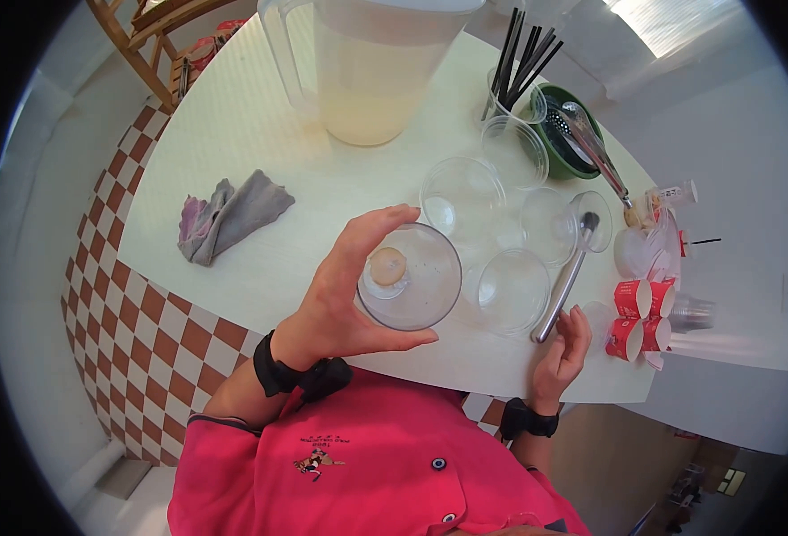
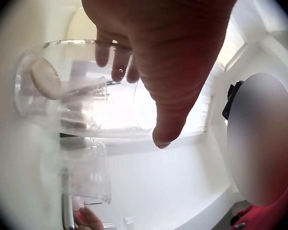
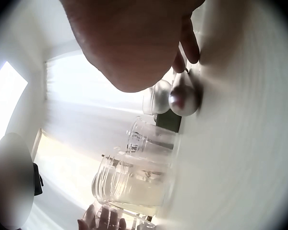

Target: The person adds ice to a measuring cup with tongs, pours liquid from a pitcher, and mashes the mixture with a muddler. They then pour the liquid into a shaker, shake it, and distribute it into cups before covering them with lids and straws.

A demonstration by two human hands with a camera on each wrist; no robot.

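My left hand (image 1: 327, 290) holds a clear plastic cup (image 1: 434, 286), thumb on the near side and fingers on the far side. At the bottom of the cup sits a pale beige round piece (image 1: 387, 266), also seen in the left wrist view through the cup wall (image 2: 45, 79). My right hand (image 1: 562, 357) rests low at the table's near edge, its fingers loosely bent and holding nothing. Just beside those fingertips lies a silver muddler (image 1: 562, 295). Its dark tip rests inside a clear cup (image 1: 601, 234), and its rounded end (image 3: 184, 100) shows in the right wrist view.
Several clear cups (image 1: 512, 290) stand right of the held cup. A large pitcher (image 1: 367, 98) of cloudy liquid stands behind. Black straws (image 1: 521, 62) and a green container (image 1: 581, 161) with utensils are at far right. A grey cloth (image 1: 242, 214) lies left; red-and-white cups (image 1: 630, 299) sit right.
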